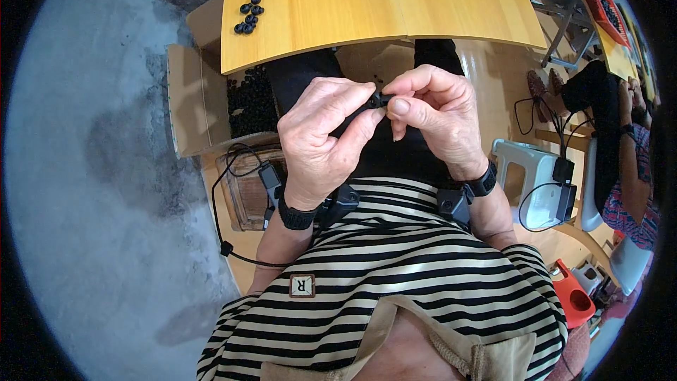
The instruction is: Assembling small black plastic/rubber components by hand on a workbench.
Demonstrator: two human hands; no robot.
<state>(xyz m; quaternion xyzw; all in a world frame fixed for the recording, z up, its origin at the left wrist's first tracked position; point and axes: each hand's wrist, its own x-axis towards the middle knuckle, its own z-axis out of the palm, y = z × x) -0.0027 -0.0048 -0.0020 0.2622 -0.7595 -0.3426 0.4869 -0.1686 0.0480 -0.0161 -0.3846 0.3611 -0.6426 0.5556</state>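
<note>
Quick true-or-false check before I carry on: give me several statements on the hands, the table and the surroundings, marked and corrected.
1. The left hand and right hand meet at a small black piece. True.
2. A loose cluster of round black parts lies toward the left side of the yellow table. True.
3. Both hands rest on the yellow table. False: they are over the person's lap.
4. The cardboard box is empty. False: many black parts are in it.
5. The person wears a striped shirt. True.
</note>
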